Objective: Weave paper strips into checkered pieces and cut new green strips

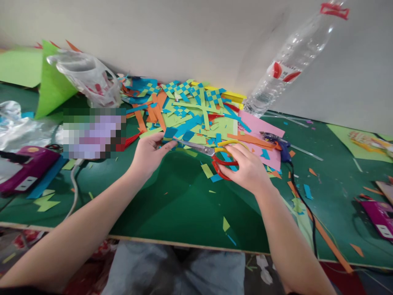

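Observation:
My right hand point(245, 168) grips the red and yellow handles of a pair of scissors point(201, 148), whose metal blades point left. My left hand point(149, 153) pinches a small blue paper piece point(170, 133) at the blade tips. Both hands are at the near edge of a heap of woven blue, green and orange paper strips point(187, 106) on a green table point(184, 205).
A clear plastic bottle point(288, 65) leans against the wall at the back right. A glue gun point(281, 145) with a black cable lies right of the scissors on pink paper. A plastic bag point(89, 78) and green paper cone stand at the back left. Purple devices sit at both table ends.

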Available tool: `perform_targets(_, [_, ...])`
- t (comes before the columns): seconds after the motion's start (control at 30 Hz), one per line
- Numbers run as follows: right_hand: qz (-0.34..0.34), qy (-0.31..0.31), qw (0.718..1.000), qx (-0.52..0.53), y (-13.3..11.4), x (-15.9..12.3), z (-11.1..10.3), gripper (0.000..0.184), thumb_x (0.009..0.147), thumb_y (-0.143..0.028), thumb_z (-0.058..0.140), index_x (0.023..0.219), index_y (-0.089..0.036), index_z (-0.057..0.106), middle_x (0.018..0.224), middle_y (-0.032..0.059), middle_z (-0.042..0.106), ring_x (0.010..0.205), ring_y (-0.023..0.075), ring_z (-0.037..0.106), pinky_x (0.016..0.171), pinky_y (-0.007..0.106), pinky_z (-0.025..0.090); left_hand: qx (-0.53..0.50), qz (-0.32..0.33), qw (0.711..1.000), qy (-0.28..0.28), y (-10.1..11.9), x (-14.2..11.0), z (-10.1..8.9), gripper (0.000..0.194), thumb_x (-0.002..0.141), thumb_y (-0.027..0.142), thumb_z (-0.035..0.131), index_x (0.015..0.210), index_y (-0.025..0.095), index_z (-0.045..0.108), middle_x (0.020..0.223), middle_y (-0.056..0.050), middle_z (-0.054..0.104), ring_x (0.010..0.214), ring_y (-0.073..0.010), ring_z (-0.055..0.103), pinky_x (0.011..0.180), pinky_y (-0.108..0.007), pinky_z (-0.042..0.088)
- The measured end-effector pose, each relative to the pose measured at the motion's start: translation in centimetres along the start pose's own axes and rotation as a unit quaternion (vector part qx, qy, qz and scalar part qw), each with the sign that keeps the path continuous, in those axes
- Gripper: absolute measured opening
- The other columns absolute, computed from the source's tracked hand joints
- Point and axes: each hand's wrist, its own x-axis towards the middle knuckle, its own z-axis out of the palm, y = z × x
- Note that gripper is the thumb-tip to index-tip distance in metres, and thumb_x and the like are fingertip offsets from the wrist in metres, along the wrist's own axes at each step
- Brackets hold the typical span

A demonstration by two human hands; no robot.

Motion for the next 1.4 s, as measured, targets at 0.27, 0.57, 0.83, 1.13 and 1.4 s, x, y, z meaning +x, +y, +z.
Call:
perform_targets(0.27, [0.003, -0.005, 1.0, 0.0, -0.3, 0.0, 0.0, 0.044, 0.088, -0.041, 0.057, 0.119, -0.01, 0.061, 0.113, 0.0179, 0.068, 0.103, 0.0315, 0.067, 0.082, 0.046, 0.059, 0.024, 0.002, 1.0, -0.001, 0.0, 0.0, 0.0, 0.024, 0.077, 0.038, 0.073, 0.092, 0.019, 0.075, 0.095, -0.004, 0.075, 0.089, -0.0205, 0.067, 0.084, -0.034, 0.052])
perform_targets(0.57, [-0.03, 0.017, 0.999, -0.011, 0.0, -0.1, 0.1, 0.041, 0.089, -0.038, 0.058, 0.117, -0.009, 0.061, 0.109, 0.0181, 0.069, 0.101, 0.0315, 0.067, 0.079, 0.045, 0.06, 0.007, -0.008, 1.0, -0.003, 0.3, -0.2, 0.2, 0.027, 0.075, 0.041, 0.075, 0.092, 0.021, 0.075, 0.095, -0.004, 0.075, 0.093, -0.0217, 0.068, 0.088, -0.035, 0.053])
perform_targets(0.83, [-0.041, 0.037, 0.998, -0.015, 0.2, -0.2, 0.3, 0.037, 0.088, -0.037, 0.059, 0.114, -0.012, 0.062, 0.106, 0.0168, 0.07, 0.095, 0.0302, 0.069, 0.072, 0.043, 0.061, 0.013, -0.024, 1.0, -0.007, 0.6, -0.2, 0.3, 0.025, 0.076, 0.039, 0.074, 0.091, 0.02, 0.075, 0.095, -0.004, 0.075, 0.091, -0.0218, 0.068, 0.084, -0.035, 0.053])
perform_targets(1.13, [-0.069, 0.064, 0.995, -0.039, 0.2, -0.1, 0.4, 0.034, 0.087, -0.037, 0.061, 0.108, -0.012, 0.065, 0.097, 0.0143, 0.073, 0.085, 0.0265, 0.071, 0.062, 0.037, 0.059, -0.006, -0.03, 1.0, 0.0, 0.5, -0.2, 0.2, 0.022, 0.075, 0.037, 0.074, 0.091, 0.021, 0.074, 0.094, -0.004, 0.075, 0.088, -0.0201, 0.067, 0.084, -0.033, 0.051])
perform_targets(1.4, [-0.025, 0.18, 0.982, -0.047, 1.0, 0.0, 0.7, 0.035, 0.08, -0.033, 0.067, 0.109, -0.015, 0.063, 0.096, 0.0129, 0.072, 0.089, 0.0279, 0.07, 0.074, 0.041, 0.059, -0.069, -0.04, 0.995, 0.062, 0.1, 0.2, 0.1, 0.027, 0.078, 0.034, 0.07, 0.1, 0.019, 0.069, 0.099, -0.004, 0.072, 0.092, -0.02, 0.066, 0.087, -0.034, 0.051])
